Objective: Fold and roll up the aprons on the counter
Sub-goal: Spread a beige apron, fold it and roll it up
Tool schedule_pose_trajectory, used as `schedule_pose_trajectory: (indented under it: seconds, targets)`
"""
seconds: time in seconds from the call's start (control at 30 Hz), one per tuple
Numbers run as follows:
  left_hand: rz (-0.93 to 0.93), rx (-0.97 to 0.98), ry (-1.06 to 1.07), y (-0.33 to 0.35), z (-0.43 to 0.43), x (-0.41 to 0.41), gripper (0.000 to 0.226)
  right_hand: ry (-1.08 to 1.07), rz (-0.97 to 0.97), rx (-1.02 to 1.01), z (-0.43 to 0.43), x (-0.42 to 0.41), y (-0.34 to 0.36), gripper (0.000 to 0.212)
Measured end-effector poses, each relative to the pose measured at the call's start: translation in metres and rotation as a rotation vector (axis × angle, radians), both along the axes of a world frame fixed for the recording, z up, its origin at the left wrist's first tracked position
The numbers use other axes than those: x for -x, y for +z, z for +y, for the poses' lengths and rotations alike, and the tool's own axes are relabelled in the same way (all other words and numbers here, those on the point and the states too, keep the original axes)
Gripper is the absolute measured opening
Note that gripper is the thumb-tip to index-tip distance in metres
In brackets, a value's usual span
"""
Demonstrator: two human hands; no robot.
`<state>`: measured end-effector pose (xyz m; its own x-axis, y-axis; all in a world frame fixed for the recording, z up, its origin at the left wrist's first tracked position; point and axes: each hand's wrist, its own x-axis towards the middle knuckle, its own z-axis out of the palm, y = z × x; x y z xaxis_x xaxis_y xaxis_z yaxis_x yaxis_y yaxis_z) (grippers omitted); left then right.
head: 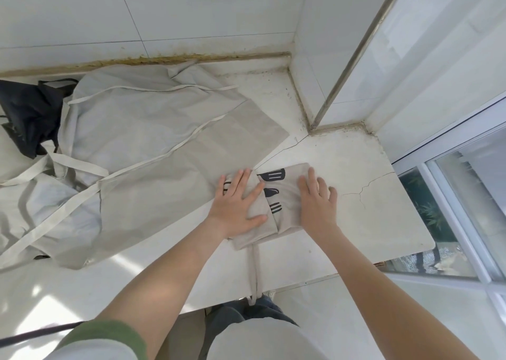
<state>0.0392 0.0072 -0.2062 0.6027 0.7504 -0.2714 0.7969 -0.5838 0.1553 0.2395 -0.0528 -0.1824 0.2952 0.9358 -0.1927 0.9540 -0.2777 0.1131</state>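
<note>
1. the folded apron (287,213), beige with black utensil prints, lies on the bench (356,217) near its right end.
2. its long axis runs front-left to back-right; its strap (254,272) hangs over the front edge.
3. left grip (238,201) and right grip (315,199) press flat on it, fingers straight.

Items counted on the one table (356,195). Beige aprons: two are told apart, one folded apron (290,223) and one spread apron (164,146); whether the spread heap holds more than one cannot be told. Black cloth (27,113): one bundle. Black utensil prints on the folded apron: four are seen, namely a spatula print (272,175), a spoon-like print (271,192), a fork print (275,207) and a partly covered print (226,187). Grips: two, the left grip (238,203) and the right grip (315,198). Strap (254,272) hung over the table edge: one.
</note>
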Motion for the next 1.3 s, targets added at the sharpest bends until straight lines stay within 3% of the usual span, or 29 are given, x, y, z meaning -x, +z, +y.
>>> schedule_pose_trajectory:
  seconds: [0.17, 0.3, 0.53, 0.67, 0.73, 0.87, 0.97, 1.03, 1.17, 1.23, 1.3]
  targets:
    - [0.016, 0.027, -0.141, -0.002, 0.007, 0.012, 0.090, 0.380, 0.304, 0.050, 0.001, 0.009, -0.012, 0.054]
    - [0.002, 0.074, -0.233, -0.001, 0.013, 0.019, 0.092, 0.353, 0.255, 0.168, -0.008, 0.005, -0.022, 0.072]
    - [0.009, 0.085, -0.246, 0.003, 0.013, 0.019, 0.095, 0.349, 0.248, 0.152, -0.004, -0.001, -0.025, 0.091]
    - [0.019, 0.099, -0.196, 0.002, 0.013, 0.018, 0.084, 0.286, 0.243, 0.084, -0.015, 0.005, -0.026, 0.083]
    - [0.000, 0.099, -0.205, 0.001, 0.014, 0.019, 0.079, 0.152, 0.239, 0.042, -0.021, 0.006, -0.024, 0.077]
    - [-0.015, 0.095, -0.202, 0.000, 0.013, 0.021, 0.086, -0.102, 0.269, 0.029, -0.030, 0.004, -0.024, 0.084]
    - [-0.121, 0.118, -0.013, 0.001, 0.003, 0.022, 0.099, -0.136, 0.236, -0.002, -0.025, 0.010, -0.023, 0.070]
    - [-0.266, 0.133, 0.280, 0.002, -0.009, 0.022, 0.104, -0.039, 0.225, -0.085, -0.018, 0.015, -0.017, 0.063]
    - [-0.565, 0.163, 0.874, 0.009, -0.017, 0.026, 0.050, 0.173, 0.449, -0.090, -0.003, 0.042, -0.008, 0.048]
    - [-0.577, 0.393, 0.956, 0.018, -0.009, 0.029, 0.026, 0.104, 0.527, -0.117, 0.003, 0.058, -0.006, 0.038]
    - [-0.550, 0.595, 0.959, 0.028, -0.002, 0.028, 0.019, 0.055, 0.511, -0.065, 0.006, 0.068, -0.008, 0.043]
